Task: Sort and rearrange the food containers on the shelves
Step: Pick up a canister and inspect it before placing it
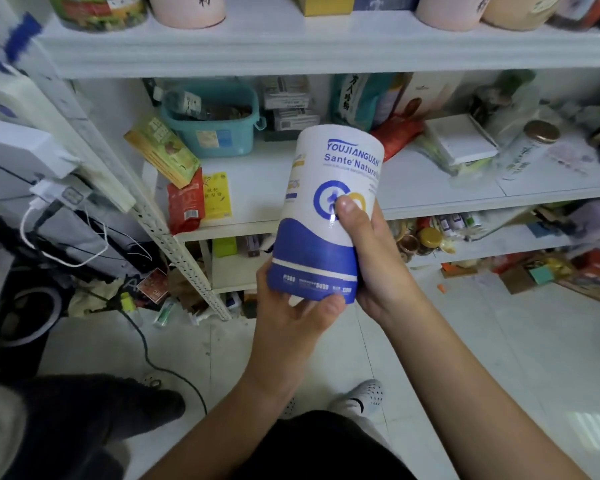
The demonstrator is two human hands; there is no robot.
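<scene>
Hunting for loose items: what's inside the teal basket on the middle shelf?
A clear bottle lies tilted in the teal basket over brownish contents too blurred to name. Its wall hides anything deeper.

Canister [329, 216]: smooth printed wrap, white over blue, slight sheen across its face. Left of the canister: teal basket [210, 133] of moulded plastic, semi-gloss; red pouch [186, 204] of glossy, crinkled film; yellow packet [217, 195] of flatter shiny film; perforated upright [184, 261] of painted metal, matt white. Right of the canister: jar [530, 150] with clear wall and brassy metallic lid; shelf board [264, 181] behind the canister smooth, white, dull; floor [499, 341] below the canister pale tile, glossy, with light patches.
</scene>
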